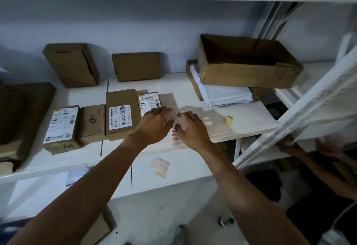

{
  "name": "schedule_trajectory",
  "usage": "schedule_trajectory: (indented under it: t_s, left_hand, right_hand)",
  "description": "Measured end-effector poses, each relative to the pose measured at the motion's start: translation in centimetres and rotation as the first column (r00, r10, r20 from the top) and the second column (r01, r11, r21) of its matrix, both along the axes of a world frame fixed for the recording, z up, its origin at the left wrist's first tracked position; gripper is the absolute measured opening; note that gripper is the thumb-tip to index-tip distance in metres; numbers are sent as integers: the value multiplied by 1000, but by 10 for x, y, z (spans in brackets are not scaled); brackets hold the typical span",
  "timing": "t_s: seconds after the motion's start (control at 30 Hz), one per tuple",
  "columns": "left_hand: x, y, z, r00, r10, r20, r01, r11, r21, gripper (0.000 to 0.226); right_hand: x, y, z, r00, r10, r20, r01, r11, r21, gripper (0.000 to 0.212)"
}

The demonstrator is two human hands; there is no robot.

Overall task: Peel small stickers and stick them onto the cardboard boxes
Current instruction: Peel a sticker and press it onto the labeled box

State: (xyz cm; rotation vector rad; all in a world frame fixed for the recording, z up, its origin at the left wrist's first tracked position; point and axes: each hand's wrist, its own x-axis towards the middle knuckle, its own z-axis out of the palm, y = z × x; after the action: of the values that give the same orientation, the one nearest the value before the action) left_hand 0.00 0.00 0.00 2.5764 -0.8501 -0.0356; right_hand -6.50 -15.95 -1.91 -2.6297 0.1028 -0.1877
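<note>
Both hands [173, 126] over shelf edge [193, 142], fingers spread.

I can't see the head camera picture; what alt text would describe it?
Two bare hands, left and right, work at a strip of small stickers on a white shelf, beside a row of labelled cardboard boxes.

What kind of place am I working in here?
Probably a stockroom or parcel-packing area: white metal shelving holds small brown cardboard boxes with printed barcode labels, and an open empty brown carton sits on white plastic mailer bags.
</note>
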Motion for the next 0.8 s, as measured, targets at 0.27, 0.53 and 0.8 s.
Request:
schedule_trajectory:
  t_s: [0.27,0.53,0.8]
  left_hand:
    - [-2,-2,-1,1000,-8,18,8,1000,8,36]
    - [-1,3,-8,994,7,106,-5,1000,-18,32]
    - [1,11,-10,990,68,122,-61,996,-59,29]
  right_hand:
    - [1,-10,0,998,-12,-56,11,1000,-8,45]
    - [13,-18,-16,971,20,-237,-29,999,-31,42]
    - [35,-10,-20,954,41,-297,-48,999,-14,37]
